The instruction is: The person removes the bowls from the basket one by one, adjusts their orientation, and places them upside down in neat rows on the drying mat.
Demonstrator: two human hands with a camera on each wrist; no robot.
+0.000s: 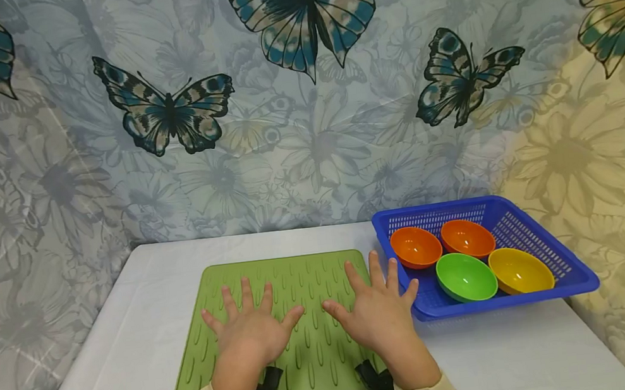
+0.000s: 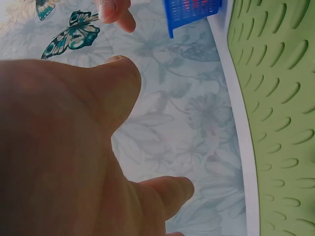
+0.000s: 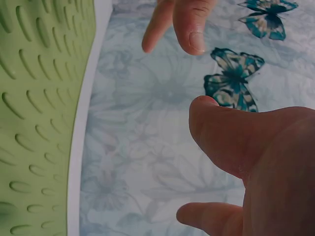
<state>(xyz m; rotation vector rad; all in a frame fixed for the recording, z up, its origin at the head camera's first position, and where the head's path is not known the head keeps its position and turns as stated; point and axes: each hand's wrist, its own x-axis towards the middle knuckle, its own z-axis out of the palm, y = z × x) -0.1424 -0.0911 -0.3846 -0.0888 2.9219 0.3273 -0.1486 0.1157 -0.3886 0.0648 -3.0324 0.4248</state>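
Observation:
Both hands lie flat, palms down, fingers spread on a green ribbed drying mat (image 1: 303, 272) on the white table. My left hand (image 1: 249, 329) rests on the mat's left half, my right hand (image 1: 372, 306) on its right half, close to a blue plastic basket (image 1: 572, 269). Neither hand holds anything. The basket holds two orange bowls (image 1: 415, 246) (image 1: 467, 237), a green bowl (image 1: 466, 277) and a yellow bowl (image 1: 520, 270). In the left wrist view the left hand (image 2: 64, 147) fills the frame beside the mat (image 2: 280, 118). The right wrist view shows the right hand (image 3: 251, 147) and the mat (image 3: 34, 108).
The white table (image 1: 133, 341) ends at a butterfly-print curtain (image 1: 294, 127) behind and at both sides. The basket stands at the table's right rear, its corner (image 2: 189, 12) seen in the left wrist view. Bare table lies left of the mat and in front of the basket.

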